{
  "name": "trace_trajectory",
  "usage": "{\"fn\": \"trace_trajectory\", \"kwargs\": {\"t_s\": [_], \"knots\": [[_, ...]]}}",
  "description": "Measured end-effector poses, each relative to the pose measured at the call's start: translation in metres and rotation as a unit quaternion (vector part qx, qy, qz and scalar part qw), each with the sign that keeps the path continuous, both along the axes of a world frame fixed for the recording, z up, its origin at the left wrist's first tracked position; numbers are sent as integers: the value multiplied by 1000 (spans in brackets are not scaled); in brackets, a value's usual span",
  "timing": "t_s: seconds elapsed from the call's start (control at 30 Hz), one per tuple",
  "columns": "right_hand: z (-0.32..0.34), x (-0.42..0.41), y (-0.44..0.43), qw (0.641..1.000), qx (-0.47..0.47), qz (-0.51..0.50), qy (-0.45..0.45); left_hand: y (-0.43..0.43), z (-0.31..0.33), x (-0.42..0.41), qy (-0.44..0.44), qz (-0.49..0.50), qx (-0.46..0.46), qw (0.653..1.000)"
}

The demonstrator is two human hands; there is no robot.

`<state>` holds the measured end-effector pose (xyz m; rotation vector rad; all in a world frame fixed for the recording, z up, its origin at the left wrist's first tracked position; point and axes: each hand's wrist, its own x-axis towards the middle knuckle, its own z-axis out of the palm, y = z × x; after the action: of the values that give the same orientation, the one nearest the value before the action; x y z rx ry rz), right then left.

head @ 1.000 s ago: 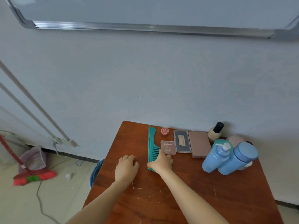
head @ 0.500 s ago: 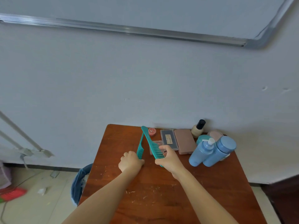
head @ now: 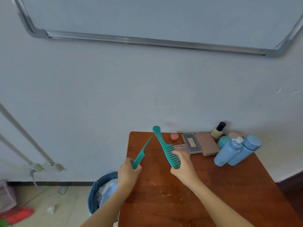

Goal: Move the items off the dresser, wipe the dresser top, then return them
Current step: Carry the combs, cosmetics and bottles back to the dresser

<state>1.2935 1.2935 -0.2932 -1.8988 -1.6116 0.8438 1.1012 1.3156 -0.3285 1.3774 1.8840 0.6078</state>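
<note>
My left hand (head: 129, 171) is curled round the toothed end of the thin tail comb (head: 141, 154), whose long pointed tail slants up and away to the right, clear of the counter (head: 205, 194). My right hand (head: 183, 169) grips the wide-tooth comb (head: 165, 148) across its teeth, handle aimed up and to the left toward the wall (head: 147, 95), also lifted off the wood. Both combs are in the air over the left half of the top. Everything not yet cleared lies ahead and to the right of my hands, in a row along the wall edge: the red jar (head: 174, 136), the small clear compact (head: 182, 147) just beyond my right hand, the dark palette (head: 191, 143) and the brown palette (head: 207, 143) side by side, then the dark-capped bottle (head: 217, 131), the teal jar (head: 223, 141) and the two blue bottles (head: 236, 151) at the far right. So my right hand is the nearer one for all of them, but I judge both hands must first set the combs down somewhere off the top; no such spot shows here, only a bin (head: 95, 194) on the floor beside the left edge
</note>
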Motion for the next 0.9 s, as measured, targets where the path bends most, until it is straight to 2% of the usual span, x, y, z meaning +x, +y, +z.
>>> {"fn": "trace_trajectory", "kwargs": {"t_s": [0.13,0.3,0.53,0.77,0.9], "knots": [[-2,-13,-18,998,20,-61,16,-11,0,-17,-42,-19,60,997],[0,-7,-63,985,26,-162,57,-33,-1,-5,-99,-57,79,990],[4,30,-176,950,43,-304,62,-83,4,51,-132,-208,57,968],[6,62,-303,898,48,-435,44,-162,10,118,-125,-356,8,926],[5,74,-395,868,39,-495,22,-234,14,163,-123,-429,35,894]]}}
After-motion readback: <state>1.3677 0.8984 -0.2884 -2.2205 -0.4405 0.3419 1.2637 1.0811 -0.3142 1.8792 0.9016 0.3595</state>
